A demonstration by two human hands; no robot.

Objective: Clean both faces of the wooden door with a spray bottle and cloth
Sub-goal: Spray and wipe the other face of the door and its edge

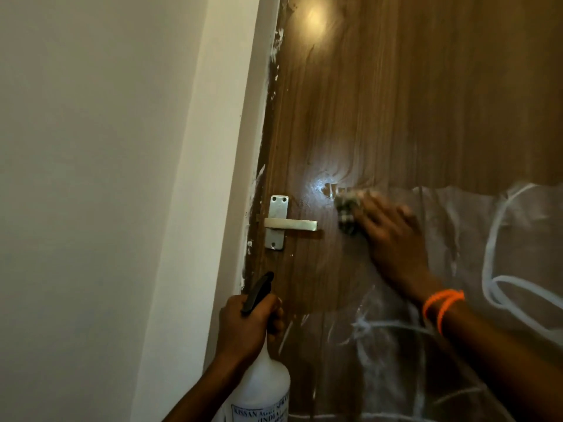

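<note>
The brown wooden door fills the right of the view, its upper part glossy and wet, its lower part hazy with white chalky streaks. My right hand, an orange band on its wrist, presses a grey cloth flat against the door just right of the handle; the hand is motion-blurred. My left hand grips the neck of a white spray bottle with a black trigger head, held low near the door's left edge.
A metal lever handle on a plate sits at the door's left edge. White paint smears run along the door frame. A cream wall takes up the left side.
</note>
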